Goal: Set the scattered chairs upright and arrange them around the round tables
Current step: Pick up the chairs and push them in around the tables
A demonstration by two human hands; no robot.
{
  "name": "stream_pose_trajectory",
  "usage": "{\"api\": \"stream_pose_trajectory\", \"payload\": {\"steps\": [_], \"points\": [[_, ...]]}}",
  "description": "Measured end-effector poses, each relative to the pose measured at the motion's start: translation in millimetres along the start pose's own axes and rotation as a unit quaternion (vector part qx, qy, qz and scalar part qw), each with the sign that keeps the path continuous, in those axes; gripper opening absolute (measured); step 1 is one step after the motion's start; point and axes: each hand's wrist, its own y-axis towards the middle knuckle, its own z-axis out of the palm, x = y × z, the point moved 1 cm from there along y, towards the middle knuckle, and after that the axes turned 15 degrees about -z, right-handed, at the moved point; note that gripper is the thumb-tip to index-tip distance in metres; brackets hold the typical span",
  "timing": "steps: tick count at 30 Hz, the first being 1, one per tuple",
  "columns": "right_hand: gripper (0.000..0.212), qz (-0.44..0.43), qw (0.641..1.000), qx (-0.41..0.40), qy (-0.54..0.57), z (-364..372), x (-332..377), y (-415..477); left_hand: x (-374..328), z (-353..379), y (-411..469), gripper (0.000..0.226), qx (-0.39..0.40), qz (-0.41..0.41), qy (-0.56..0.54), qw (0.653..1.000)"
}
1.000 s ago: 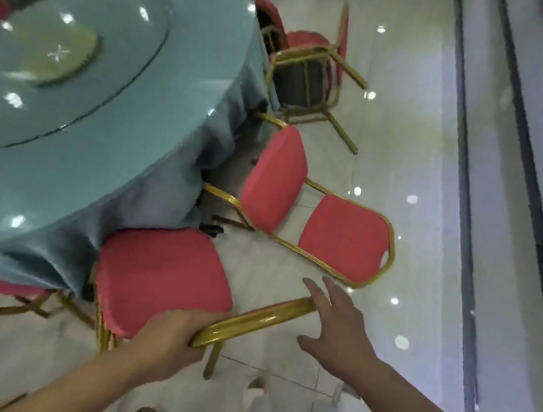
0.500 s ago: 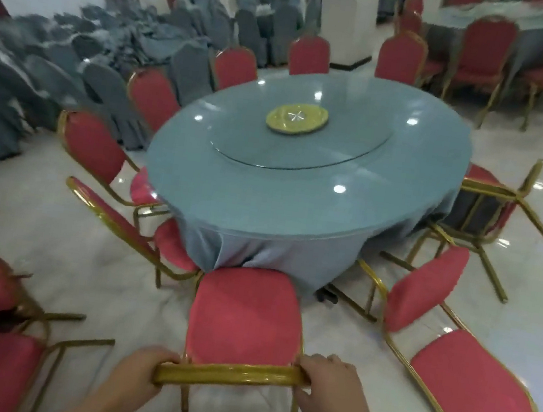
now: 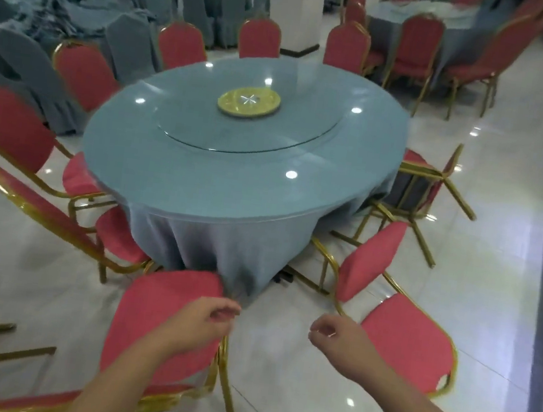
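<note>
L hand over upright chair, R hand by tipped chair, both loosely curled, empty

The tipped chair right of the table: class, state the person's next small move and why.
Probably reach the right hand to the tipped chair beside it: that hand holds nothing, the front chair stands at the table, and this one lies on its back.

Two round tables; over a dozen red chairs; two hands
</note>
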Motion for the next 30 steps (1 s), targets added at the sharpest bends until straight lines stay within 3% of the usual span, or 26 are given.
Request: {"api": "stream_pose_trajectory", "payload": {"steps": [3, 8, 14, 21, 30], "points": [[0.014, 0.063, 0.991, -0.088, 0.072, -41.0, -46.2, -31.6, -69.8, 40.4, 24.9, 0.031, 0.055, 0.037, 0.016, 0.998], [0.012, 0.134, 0.944, -0.236, 0.187, -101.8, -134.8, -98.0, -181.8, 143.5, 49.8, 0.027, 0.112, 0.091, 0.058, 0.988], [0.013, 0.206, 0.881, -0.331, 0.267, -173.8, -244.4, -162.2, -276.3, 278.9, 65.9, 0.023, 0.197, 0.102, 0.139, 0.965], [0.011, 0.259, 0.854, -0.336, 0.302, -213.9, -322.2, -188.0, -332.6, 360.6, 81.1, 0.027, 0.243, 0.059, 0.149, 0.957], [0.013, 0.307, 0.853, -0.308, 0.289, -276.0, -396.8, -133.2, -392.1, 404.1, 175.2, 0.03, 0.249, 0.042, 0.203, 0.946]]}}
